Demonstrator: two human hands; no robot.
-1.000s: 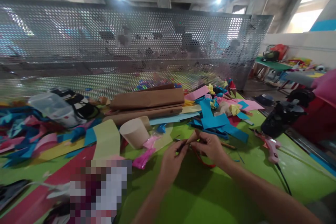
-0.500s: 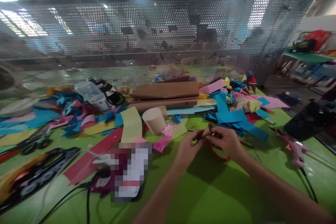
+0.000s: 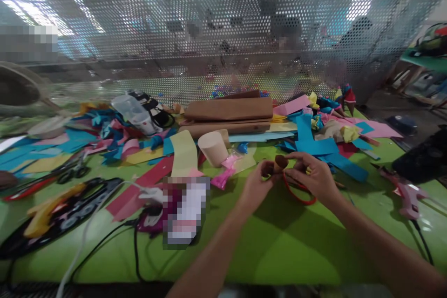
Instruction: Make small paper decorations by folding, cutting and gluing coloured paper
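Note:
A small brown paper cone (image 3: 280, 163) is pinched in the fingers of my left hand (image 3: 257, 185), its wide end facing up. My right hand (image 3: 312, 176) is at the cone's right side, thumb and forefinger close together at its rim. Below my right hand a red ring-shaped item (image 3: 300, 199) hangs or lies over the green table (image 3: 279, 251); which one I cannot tell. Left of my hands are a pink wrapped piece (image 3: 223, 178) and a beige paper roll (image 3: 213, 148). Blue paper strips (image 3: 316, 146) lie behind my right hand.
A pink glue gun (image 3: 408, 195) with a black cable lies at the right. Scissors (image 3: 75, 167), a phone (image 3: 186, 214), cables and a black-and-yellow item (image 3: 56, 209) are at the left. Folded brown paper (image 3: 228, 109) lies before a perforated metal screen (image 3: 223, 56).
The view has tilted down and shifted left, so the table items sit higher and further right. The cone now stands more upright and shows its opening; my right fingers have moved to its rim.

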